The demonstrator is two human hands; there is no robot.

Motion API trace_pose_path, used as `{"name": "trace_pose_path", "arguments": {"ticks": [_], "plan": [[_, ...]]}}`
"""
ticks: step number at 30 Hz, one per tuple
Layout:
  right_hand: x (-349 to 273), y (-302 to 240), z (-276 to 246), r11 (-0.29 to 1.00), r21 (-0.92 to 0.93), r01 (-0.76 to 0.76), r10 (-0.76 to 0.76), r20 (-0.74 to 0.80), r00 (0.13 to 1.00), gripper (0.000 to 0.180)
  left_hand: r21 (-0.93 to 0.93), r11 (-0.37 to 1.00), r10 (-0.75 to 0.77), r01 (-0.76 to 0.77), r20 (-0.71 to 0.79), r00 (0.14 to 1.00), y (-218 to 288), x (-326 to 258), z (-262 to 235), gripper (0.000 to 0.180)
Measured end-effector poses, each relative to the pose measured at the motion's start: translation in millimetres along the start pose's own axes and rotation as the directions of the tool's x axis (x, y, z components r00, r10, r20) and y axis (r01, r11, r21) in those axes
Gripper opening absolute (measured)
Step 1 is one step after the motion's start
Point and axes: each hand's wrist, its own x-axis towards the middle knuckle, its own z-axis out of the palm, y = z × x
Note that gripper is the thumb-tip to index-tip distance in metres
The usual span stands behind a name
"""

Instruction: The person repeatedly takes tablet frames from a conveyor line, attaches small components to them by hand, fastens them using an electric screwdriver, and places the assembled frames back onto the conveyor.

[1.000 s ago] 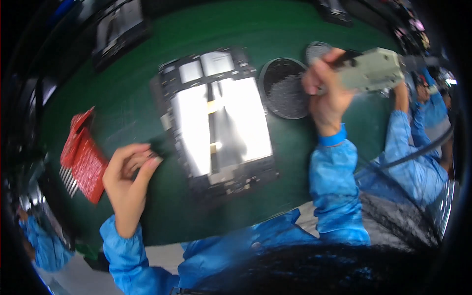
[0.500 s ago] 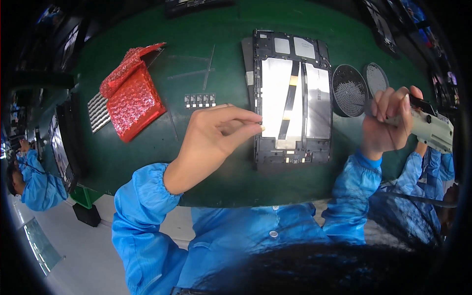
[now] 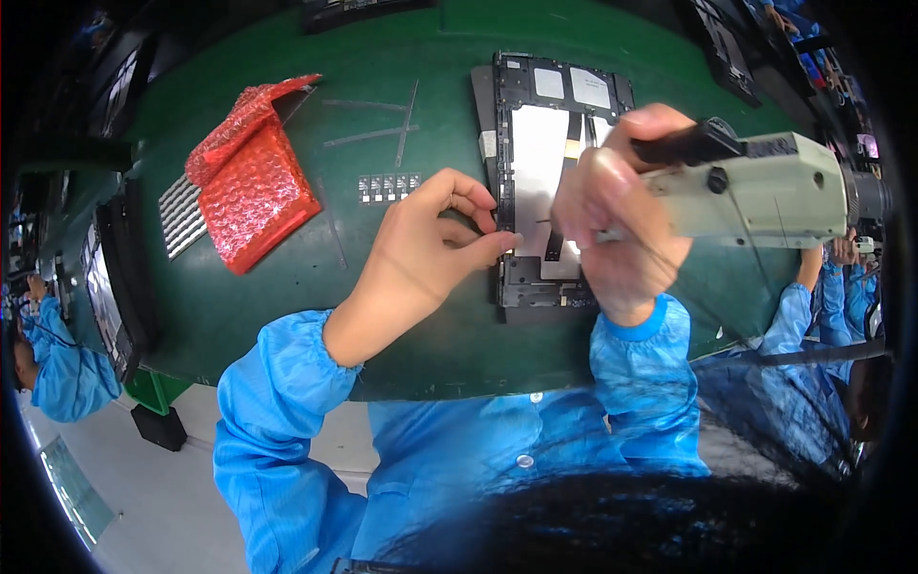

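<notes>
An opened tablet, black-framed with silver panels and a dark ribbon strip, lies on the green table over another dark panel. My left hand is closed at its left edge, thumb on the frame and fingers curled against the side. Above the tablet's right half, my right hand grips a pale electric screwdriver with a black lever. The tool is tilted nearly level, its body reaching out to the right. The right hand and tool hide much of the tablet's right side and the round dishes beside it.
Red bubble wrap lies at the left over a silver ridged piece. Clear thin strips and a card of small squares lie between it and the tablet. Co-workers in blue sleeves sit at both sides.
My right hand has brought the screwdriver left, from beside the dishes to over the tablet. My left fingers have shifted from a pinch above the tablet's edge to a grip on that edge.
</notes>
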Motion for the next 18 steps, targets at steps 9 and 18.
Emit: {"name": "trace_pose_path", "arguments": {"ticks": [9, 18], "plan": [[-7.3, 24.6, 14.1, 0.987, -0.131, -0.094, 0.087, -0.058, 0.995, 0.029, 0.01, 0.997, 0.075, -0.076, 0.022, 0.997, -10.8, 2.1, -2.5, 0.034], [-3.9, 29.4, 8.0, 0.986, -0.156, -0.057, 0.052, -0.033, 0.998, 0.029, -0.042, 0.998, 0.042, -0.041, 0.012, 0.999, -13.3, 2.3, -4.2, 0.036]]}}
